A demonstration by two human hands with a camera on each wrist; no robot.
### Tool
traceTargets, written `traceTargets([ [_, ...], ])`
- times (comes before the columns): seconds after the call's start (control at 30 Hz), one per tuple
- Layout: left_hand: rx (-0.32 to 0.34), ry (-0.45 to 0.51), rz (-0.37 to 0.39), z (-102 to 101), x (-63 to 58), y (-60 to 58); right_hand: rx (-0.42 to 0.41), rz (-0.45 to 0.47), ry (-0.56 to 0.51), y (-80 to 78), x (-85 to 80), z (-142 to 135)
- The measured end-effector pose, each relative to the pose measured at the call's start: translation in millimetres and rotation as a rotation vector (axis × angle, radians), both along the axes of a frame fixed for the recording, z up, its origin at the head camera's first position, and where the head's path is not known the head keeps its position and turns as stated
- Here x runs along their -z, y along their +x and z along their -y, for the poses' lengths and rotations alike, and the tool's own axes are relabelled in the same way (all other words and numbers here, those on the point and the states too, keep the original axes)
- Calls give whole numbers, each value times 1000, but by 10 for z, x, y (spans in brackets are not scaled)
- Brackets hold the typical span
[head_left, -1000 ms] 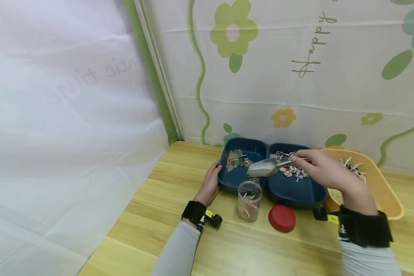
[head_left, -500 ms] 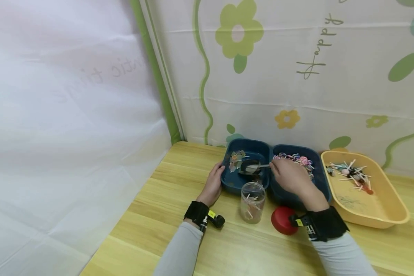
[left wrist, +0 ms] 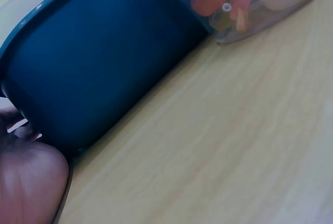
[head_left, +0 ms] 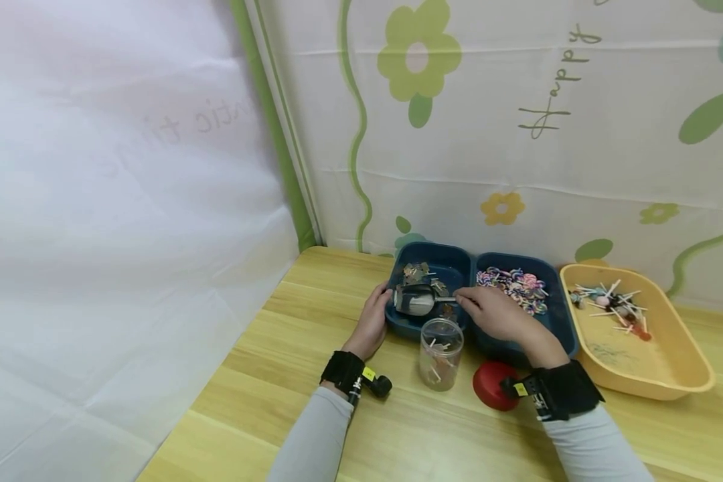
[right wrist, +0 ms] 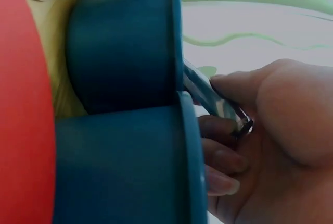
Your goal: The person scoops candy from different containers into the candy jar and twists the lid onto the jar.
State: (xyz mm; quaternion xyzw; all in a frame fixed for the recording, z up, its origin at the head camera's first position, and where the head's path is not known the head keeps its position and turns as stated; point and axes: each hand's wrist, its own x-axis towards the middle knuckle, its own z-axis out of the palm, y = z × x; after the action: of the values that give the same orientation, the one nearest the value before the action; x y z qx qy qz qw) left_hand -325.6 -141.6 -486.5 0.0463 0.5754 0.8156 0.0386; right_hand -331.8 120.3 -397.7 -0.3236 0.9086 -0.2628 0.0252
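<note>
My right hand [head_left: 497, 314] grips the thin handle of a metal scoop [head_left: 416, 300]. The scoop's bowl lies inside the left dark blue bin [head_left: 458, 254], beside a small pile of lollipops [head_left: 417, 272]. In the right wrist view the handle [right wrist: 243, 125] runs between thumb and curled fingers, partly behind the bin rim. My left hand [head_left: 370, 325] holds that bin by its left side; its fingers are mostly hidden in the left wrist view. In front of the bin stands a lidless clear jar [head_left: 441, 355], partly filled with lollipops.
A second blue bin [head_left: 569, 335] holds swirl lollipops [head_left: 518, 284], under my right forearm. Further right, a yellow bin [head_left: 681, 355] contains more lollipops [head_left: 617, 308]. A red lid [head_left: 491, 385] lies right of the jar on the wooden table [head_left: 422, 435]. A printed curtain [head_left: 458, 154] hangs behind.
My right hand has moved left and down with the scoop, from above the bins into the left blue bin. The left hand stays at the bin's side.
</note>
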Motion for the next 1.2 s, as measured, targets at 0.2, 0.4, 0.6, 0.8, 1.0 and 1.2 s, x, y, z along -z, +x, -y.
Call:
traceTargets([
  [0.2,-4,-24,1,2,-3,8,-16,50,-31,-12,2,-25],
  [0.4,-6,-22,7,-1,-2,7,-54,146,-80,-10,-25,-41],
  [0.6,-11,-10,6,-3,-2,-1,-51,317,-122,-7,-47,-151],
  [0.8,-22,-23,5,2,6,-8,-89,450,-258,-52,-57,-267],
  [1.0,-33,-42,6,-5,11,-16,-92,481,-345,-67,-83,-339],
  [1.2,-32,-40,12,-16,11,-21,-106,474,-344,-93,-53,-314],
])
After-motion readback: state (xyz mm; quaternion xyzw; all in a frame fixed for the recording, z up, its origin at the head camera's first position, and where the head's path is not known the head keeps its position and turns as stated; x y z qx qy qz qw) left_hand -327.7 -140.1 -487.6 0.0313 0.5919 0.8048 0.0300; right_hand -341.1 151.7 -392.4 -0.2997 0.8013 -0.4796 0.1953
